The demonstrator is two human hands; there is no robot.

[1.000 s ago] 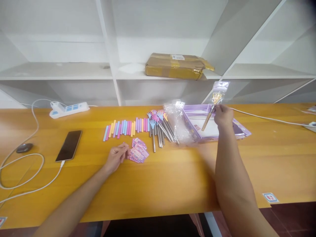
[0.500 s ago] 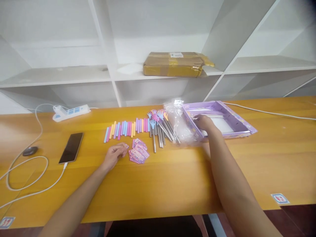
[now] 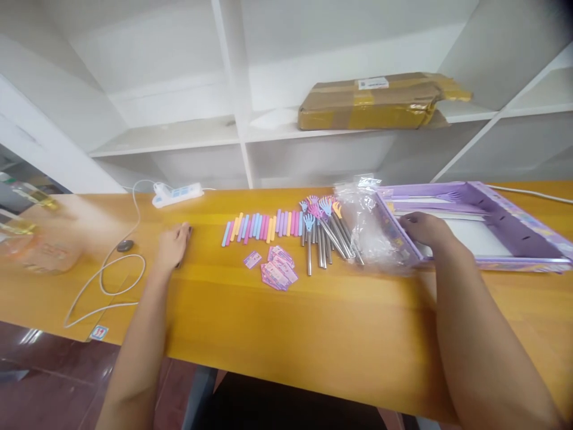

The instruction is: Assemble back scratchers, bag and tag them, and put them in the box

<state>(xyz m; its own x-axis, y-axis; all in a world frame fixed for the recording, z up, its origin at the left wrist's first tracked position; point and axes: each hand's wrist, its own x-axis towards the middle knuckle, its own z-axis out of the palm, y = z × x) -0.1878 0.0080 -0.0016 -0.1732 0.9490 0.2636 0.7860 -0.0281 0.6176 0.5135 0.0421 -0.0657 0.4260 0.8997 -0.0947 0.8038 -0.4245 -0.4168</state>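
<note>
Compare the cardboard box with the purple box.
The cardboard box is brown and taped; the purple box has patterned outer walls. The cardboard box's top is covered, the purple box's open. The cardboard box sits on the shelf, the purple box on the table. Both lie flat.

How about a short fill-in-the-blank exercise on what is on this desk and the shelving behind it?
1. The taped brown cardboard box rests on a ____ shelf.
2. The hand reaching into the open purple cardboard tray is the person's ____ one.
3. The single small pink card lies to the ____ of the overlapping pile of pink cards.
4. The silver metal rods end in colourful tips shaped like little ____.

Missing words: white; right; left; hands.
</note>
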